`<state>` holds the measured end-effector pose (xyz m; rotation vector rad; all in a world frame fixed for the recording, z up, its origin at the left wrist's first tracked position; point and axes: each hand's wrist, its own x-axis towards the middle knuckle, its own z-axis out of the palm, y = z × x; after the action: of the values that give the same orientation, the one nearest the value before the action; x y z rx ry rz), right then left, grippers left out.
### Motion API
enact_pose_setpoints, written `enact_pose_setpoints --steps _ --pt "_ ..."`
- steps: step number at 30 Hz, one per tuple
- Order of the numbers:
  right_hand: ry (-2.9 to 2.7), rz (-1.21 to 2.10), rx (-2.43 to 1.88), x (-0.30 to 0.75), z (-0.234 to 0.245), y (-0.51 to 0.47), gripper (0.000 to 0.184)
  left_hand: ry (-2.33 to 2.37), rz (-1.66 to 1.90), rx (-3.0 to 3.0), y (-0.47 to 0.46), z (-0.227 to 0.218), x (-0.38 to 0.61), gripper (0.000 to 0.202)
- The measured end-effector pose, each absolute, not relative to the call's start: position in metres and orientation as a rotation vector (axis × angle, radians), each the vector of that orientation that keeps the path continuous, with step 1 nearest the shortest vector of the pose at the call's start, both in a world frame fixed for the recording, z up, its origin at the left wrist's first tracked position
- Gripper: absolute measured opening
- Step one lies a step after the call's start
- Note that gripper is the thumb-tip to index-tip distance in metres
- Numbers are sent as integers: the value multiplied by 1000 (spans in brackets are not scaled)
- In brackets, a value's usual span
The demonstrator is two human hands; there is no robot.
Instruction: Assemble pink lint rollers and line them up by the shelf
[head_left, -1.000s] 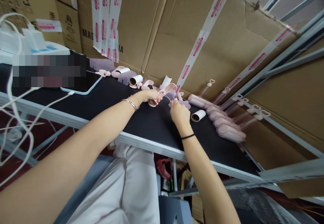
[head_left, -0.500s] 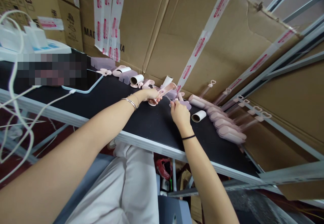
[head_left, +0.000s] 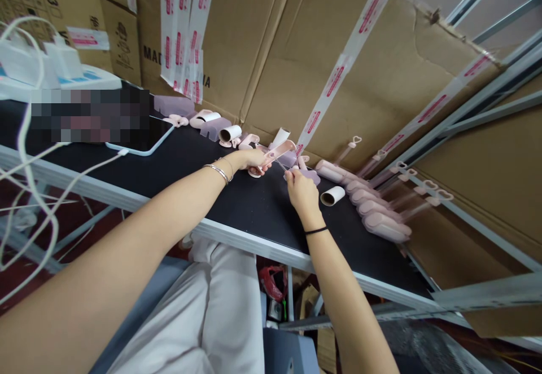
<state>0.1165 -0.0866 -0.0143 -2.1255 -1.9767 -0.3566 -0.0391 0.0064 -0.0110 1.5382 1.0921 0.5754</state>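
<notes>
My left hand (head_left: 253, 159) grips a pink plastic roller handle (head_left: 279, 150), holding it tilted above the black table (head_left: 178, 165). My right hand (head_left: 300, 189) is closed in a pinch on a thin metal rod (head_left: 280, 165) that reaches toward the pink handle. A pale purple cover (head_left: 311, 175) lies just past my right hand. A white paper roll (head_left: 332, 196) lies on the table to the right of that hand.
Several finished pink rollers (head_left: 383, 224) lie in a row at the right, handles against the cardboard wall (head_left: 339, 35). More rolls and pink parts (head_left: 228, 133) sit behind my left hand. A phone (head_left: 139, 137) with a white cable lies at the left.
Both hands stay on the handle and rod with hardly any shift; the view has drifted slightly.
</notes>
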Motion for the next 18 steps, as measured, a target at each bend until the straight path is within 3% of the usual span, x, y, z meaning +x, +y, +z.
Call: enact_pose_setpoints --steps 18 --pt "-2036 -592 -2131 110 -15 -90 46 1248 549 1584 3 -11 -29 29"
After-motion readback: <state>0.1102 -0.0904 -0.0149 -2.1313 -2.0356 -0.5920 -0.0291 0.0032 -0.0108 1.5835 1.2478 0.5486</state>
